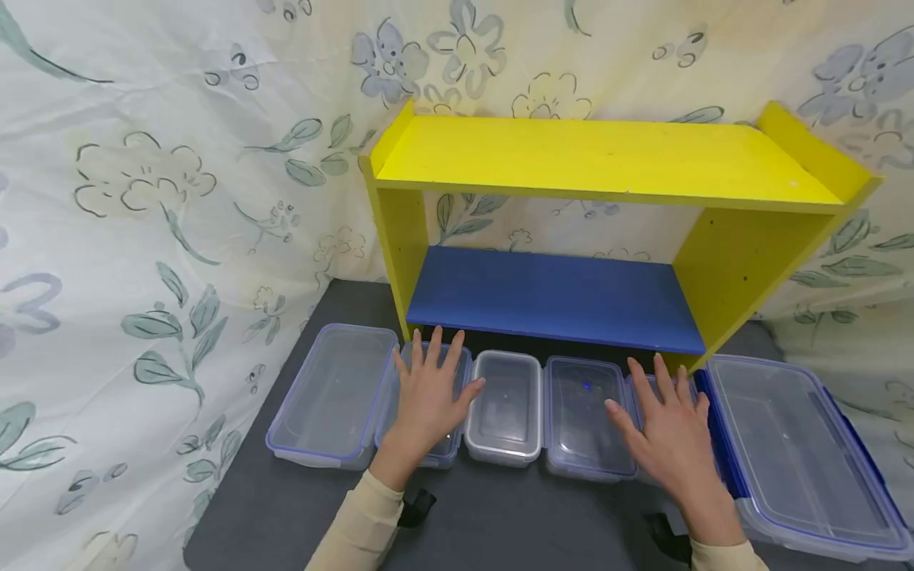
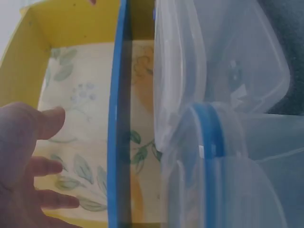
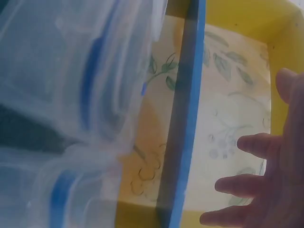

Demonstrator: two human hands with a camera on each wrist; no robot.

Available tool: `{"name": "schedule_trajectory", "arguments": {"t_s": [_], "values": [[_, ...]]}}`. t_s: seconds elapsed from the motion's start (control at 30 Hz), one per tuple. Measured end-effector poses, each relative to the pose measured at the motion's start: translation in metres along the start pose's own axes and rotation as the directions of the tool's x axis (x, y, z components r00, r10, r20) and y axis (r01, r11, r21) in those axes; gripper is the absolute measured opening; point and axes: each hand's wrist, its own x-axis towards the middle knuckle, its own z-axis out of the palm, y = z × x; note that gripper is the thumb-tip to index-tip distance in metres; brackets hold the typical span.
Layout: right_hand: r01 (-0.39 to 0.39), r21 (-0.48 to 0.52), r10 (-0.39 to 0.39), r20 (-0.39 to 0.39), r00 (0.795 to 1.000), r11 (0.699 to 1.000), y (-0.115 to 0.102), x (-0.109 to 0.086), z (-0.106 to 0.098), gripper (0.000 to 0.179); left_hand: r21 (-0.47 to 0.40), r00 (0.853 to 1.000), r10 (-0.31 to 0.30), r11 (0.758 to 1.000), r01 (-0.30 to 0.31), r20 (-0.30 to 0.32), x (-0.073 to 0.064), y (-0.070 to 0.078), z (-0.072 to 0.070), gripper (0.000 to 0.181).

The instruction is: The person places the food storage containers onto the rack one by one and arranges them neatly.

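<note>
Both hands are spread with straight fingers and hold nothing. My left hand is over a blue-rimmed lidded food container, covering part of it; whether it touches the lid I cannot tell. Beside it is a smaller container with a whitish rim. My right hand is over another container, mostly hidden beneath it, to the right of a clear container with a blue mark. In the wrist views, the left fingers and right fingers extend beside the blue shelf board.
A yellow shelf unit with a blue lower board stands behind the containers. Large lidded containers sit at the left end and right end of the row. All rest on a dark table. Floral cloth hangs around.
</note>
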Motion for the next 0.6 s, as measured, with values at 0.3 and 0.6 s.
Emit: {"name": "schedule_trajectory", "arguments": {"t_s": [0.3, 0.6], "values": [[-0.035, -0.037, 0.032, -0.087, 0.996, 0.999, 0.037, -0.018, -0.006, 0.071, -0.038, 0.998, -0.047, 0.998, 0.046, -0.047, 0.004, -0.012, 0.007, 0.070], [-0.078, -0.039, 0.072, -0.130, 0.989, 0.996, 0.063, -0.027, -0.015, 0.071, -0.124, 0.981, -0.171, 0.979, 0.159, -0.092, 0.005, -0.036, 0.001, 0.071]]}}
